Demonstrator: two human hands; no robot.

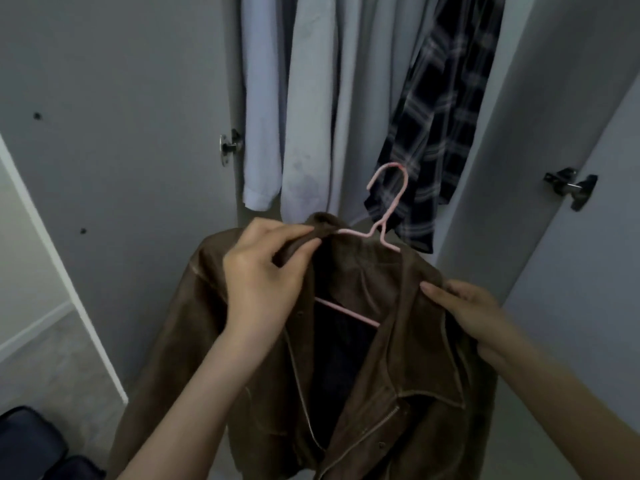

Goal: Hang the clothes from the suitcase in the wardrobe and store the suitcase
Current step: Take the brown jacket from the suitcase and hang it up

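Left hand [266, 271] pinching collar of brown jacket [381, 358], right hand [474, 317] gripping its other shoulder, jacket on pink hanger [389, 202], held before open wardrobe [540, 81] holding shirts [311, 98]; dark suitcase [31, 445] on floor, lower left.

- We see a brown jacket [391, 344] draped on a pink hanger [381, 233], held up in front of the open wardrobe [554, 133].
- Left hand [266, 271] pinches the jacket collar beside the hanger neck; its fingers [298, 237] curl over the fabric.
- Right hand [474, 317] grips the jacket's right shoulder.
- Hanger hook points up, free of any rail in view.
- Inside the wardrobe hang pale blue shirts [298, 116] and, to their right, a dark plaid shirt [440, 133].
- A dark suitcase [31, 445] lies on the floor at lower left, partly cut off.
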